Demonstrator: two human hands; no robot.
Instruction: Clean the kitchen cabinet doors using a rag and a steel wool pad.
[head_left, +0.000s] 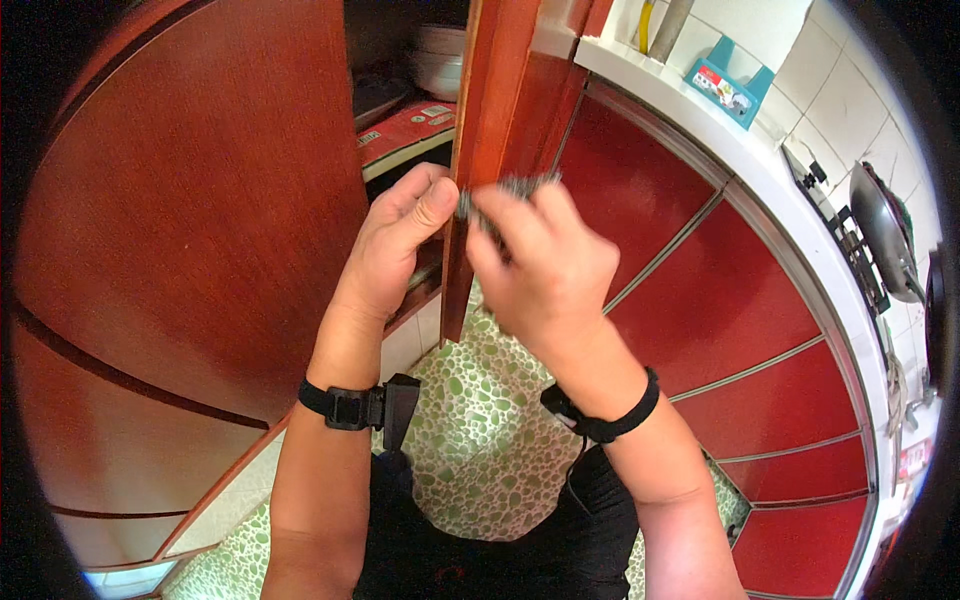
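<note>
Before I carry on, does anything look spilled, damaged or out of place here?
Nothing plainly stands out as spilled or broken. The wok at far right looks tipped, but the fisheye bends things near its rim, so that may be the lens. The dark metal-looking piece at the right hand is too blurred to check for damage.

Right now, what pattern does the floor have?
Pale, with green pebble shapes; the floor shows best in the head view.

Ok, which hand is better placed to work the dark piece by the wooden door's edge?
Probably the right hand: it is curled at the dark piece, though blur hides the exact grip. The left hand is at the edge of the wooden door, seemingly better placed to steady it.
</note>
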